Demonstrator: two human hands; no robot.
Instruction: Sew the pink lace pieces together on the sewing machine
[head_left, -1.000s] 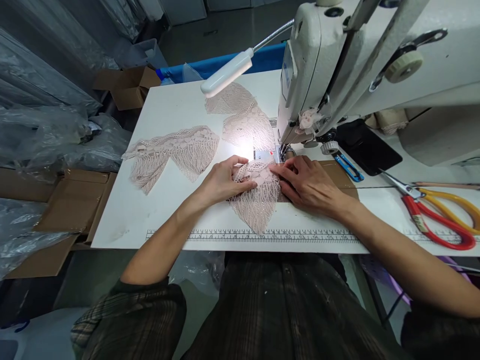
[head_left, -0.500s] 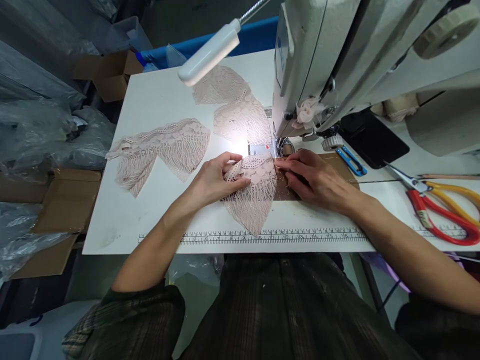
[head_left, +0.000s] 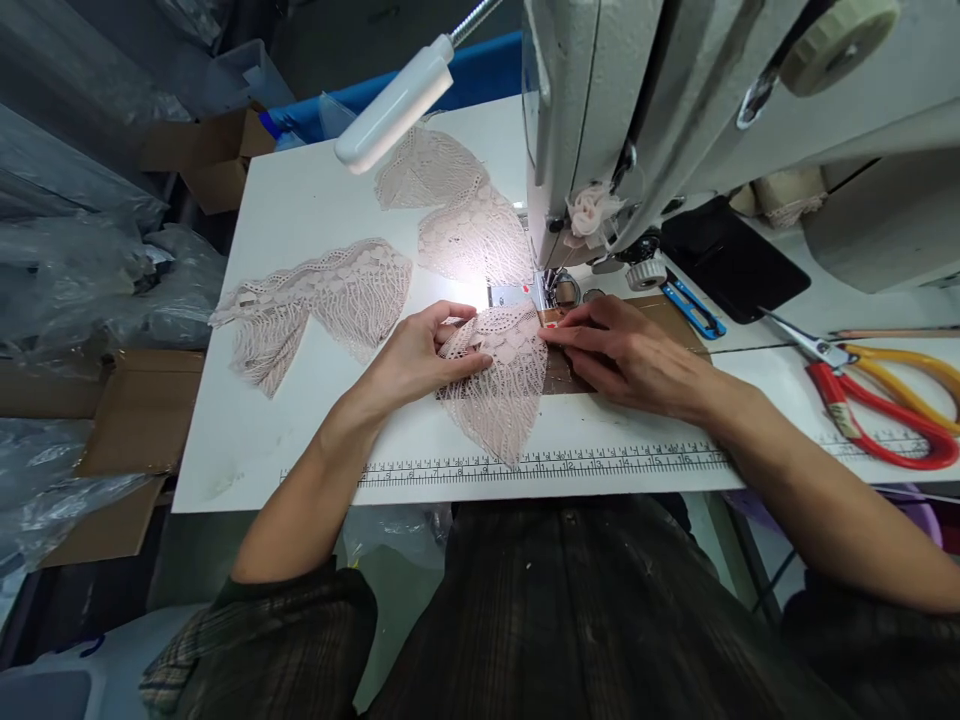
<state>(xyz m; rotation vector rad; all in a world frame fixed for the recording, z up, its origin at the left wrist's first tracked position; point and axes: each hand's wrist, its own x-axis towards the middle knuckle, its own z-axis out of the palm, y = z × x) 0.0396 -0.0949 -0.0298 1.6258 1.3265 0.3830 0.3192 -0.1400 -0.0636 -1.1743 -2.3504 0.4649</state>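
Note:
A pale pink lace piece (head_left: 502,385) lies in front of the sewing machine (head_left: 592,130), its pointed end toward me. My left hand (head_left: 420,350) pinches its left edge, thumb on top and fingers partly hidden by the folded lace. My right hand (head_left: 622,345) has its fingertips closed on the lace's upper right edge, close to the presser foot (head_left: 553,290). Beneath the lace and my right hand is a brown plate (head_left: 571,375). Behind, more lace (head_left: 476,230) lies beside the needle area under the lamp's light.
Another lace piece (head_left: 322,295) is spread on the left of the white table (head_left: 225,430). A lamp (head_left: 394,105) hangs over the back. On the right are a blue cutter (head_left: 694,305), a black phone-like object (head_left: 735,260) and red-and-yellow-handled scissors (head_left: 877,400). A printed ruler (head_left: 540,465) runs along the front edge.
The view has shifted slightly, so the machine and table appear a little further left. Both hands keep their grip on the lace, which has hardly moved relative to the machine.

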